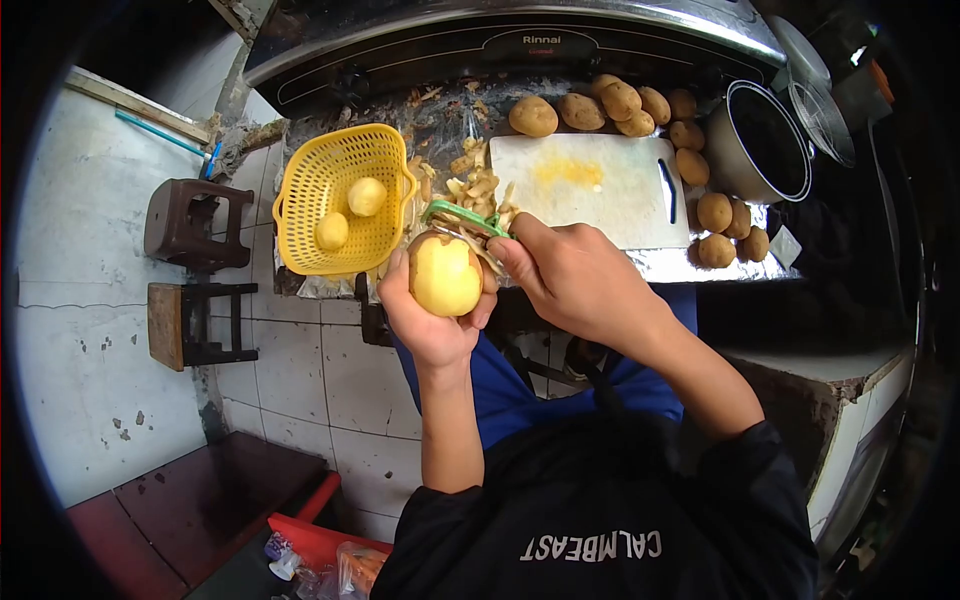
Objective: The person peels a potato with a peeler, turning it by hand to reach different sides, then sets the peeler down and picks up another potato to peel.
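My left hand [432, 325] is wrapped round a partly peeled potato [445, 278], whose pale yellow flesh faces up with brown skin left along its far side. Pinched in my right hand [575, 270] is a green-handled peeler [463, 213], its blade at the far edge of the potato. Just beyond the peeler lies a heap of potato peelings [478, 185]. To the left stands a yellow plastic basket [290, 190] with two peeled potatoes [348, 214] in it. A white cutting board [620, 210] with a yellow stain lies to the right of the peelings.
Several unpeeled potatoes [533, 117] line the board's back and right sides. A metal pot [765, 140] stands at the far right. The Rinnai stove [540, 55] borders the counter's back. Two stools [198, 222] are on the left, and a dark red table [200, 500] is at lower left.
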`<state>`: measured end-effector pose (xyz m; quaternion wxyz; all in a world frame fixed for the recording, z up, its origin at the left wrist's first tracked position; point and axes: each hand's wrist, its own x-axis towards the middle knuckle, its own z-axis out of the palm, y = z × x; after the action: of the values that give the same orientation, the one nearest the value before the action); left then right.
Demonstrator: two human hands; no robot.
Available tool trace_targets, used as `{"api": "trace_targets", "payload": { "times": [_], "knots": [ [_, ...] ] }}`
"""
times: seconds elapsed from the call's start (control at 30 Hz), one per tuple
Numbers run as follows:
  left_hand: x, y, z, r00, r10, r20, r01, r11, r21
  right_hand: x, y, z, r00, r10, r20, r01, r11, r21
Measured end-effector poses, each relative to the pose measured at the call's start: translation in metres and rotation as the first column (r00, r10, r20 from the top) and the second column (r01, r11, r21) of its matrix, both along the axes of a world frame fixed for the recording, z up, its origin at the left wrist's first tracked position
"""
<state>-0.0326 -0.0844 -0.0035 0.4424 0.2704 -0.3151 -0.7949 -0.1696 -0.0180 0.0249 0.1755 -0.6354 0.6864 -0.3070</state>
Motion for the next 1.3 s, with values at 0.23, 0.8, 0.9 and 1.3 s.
{"api": "trace_targets", "payload": {
  "times": [0.23, 0.8, 0.9, 1.3],
  "knots": [
    [-0.003, -0.019, -0.025, 0.992, 0.033, 0.125, -0.03, 0.999, -0.031, -0.009, -0.039, -0.036, 0.969, -0.18, 0.167, 0.176, 0.984, 0.041],
    [0.0, 0.002, -0.005, 0.972, -0.146, 0.186, 0.144, 0.989, 0.02, -0.004, -0.007, -0.008, 0.939, 0.07, 0.338, 0.013, 0.971, -0.237],
    [0.005, 0.007, -0.002, 0.991, -0.134, 0.028, 0.131, 0.987, 0.096, 0.004, 0.008, 0.006, 0.945, 0.09, 0.315, -0.005, 0.965, -0.261],
    [0.006, 0.035, 0.036, 0.996, -0.048, -0.076, 0.054, 0.995, 0.079, 0.021, 0.056, 0.018, 0.985, 0.002, -0.173, -0.065, 0.931, -0.36]
  ]
}}
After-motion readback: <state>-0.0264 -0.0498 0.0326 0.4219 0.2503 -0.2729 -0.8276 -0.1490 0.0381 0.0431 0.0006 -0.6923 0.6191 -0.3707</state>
